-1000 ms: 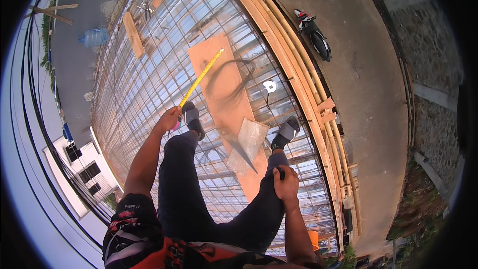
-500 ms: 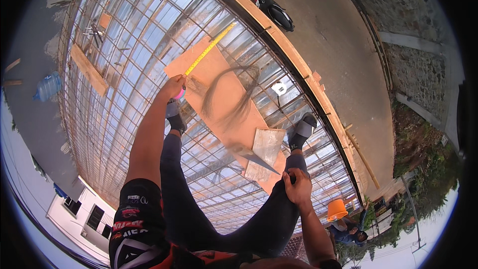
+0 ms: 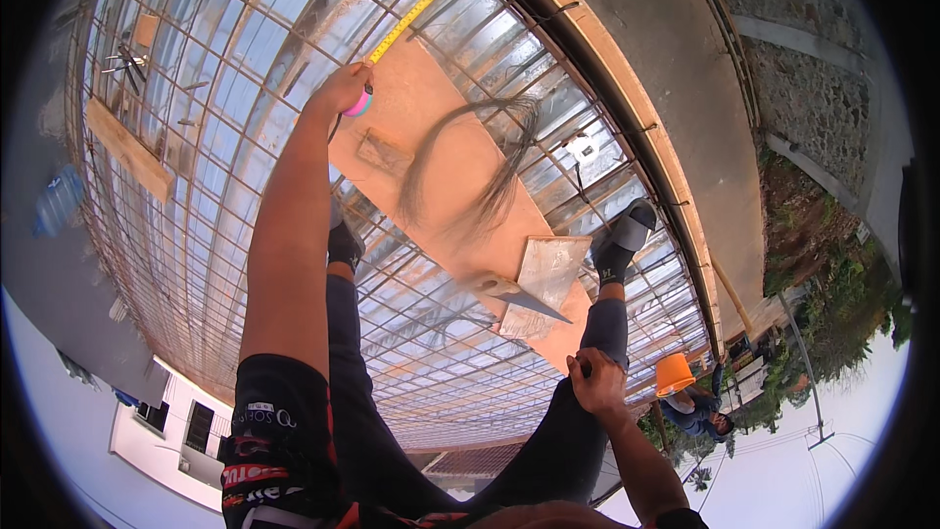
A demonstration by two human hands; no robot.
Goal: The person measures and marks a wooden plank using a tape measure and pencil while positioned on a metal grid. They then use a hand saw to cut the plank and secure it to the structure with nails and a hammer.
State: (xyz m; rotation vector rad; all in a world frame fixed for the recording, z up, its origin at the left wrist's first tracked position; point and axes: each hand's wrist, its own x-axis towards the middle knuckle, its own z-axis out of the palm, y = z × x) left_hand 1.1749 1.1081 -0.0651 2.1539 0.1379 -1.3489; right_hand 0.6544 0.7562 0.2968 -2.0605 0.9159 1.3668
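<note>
My left hand [image 3: 345, 90] is closed around a tape measure [image 3: 359, 101] with a pink and teal case. Its yellow blade [image 3: 423, 12] runs out away from me, with the tip at the inner side of the wooden edge board. Below that hand lies a long brown panel [image 3: 446, 176], carrying a bundle of thin dark wires [image 3: 519, 152]. Nearer to me on the panel are a handsaw [image 3: 524, 299] and a pale small board [image 3: 550, 269]. My right hand [image 3: 599, 387] rests on my right knee, fingers curled about a small dark thing I cannot make out.
A rebar grid [image 3: 235, 127] spreads over shiny metal sheeting under my feet. The wooden edge board [image 3: 627, 88] borders it on the right, with paved ground lower beyond. A plank [image 3: 129, 149] lies at left. At lower right is another person [image 3: 700, 416] by an orange bucket [image 3: 674, 373].
My left hand has reached farther forward, and the tape blade's tip has come up to the edge board. My right hand has stayed on the knee.
</note>
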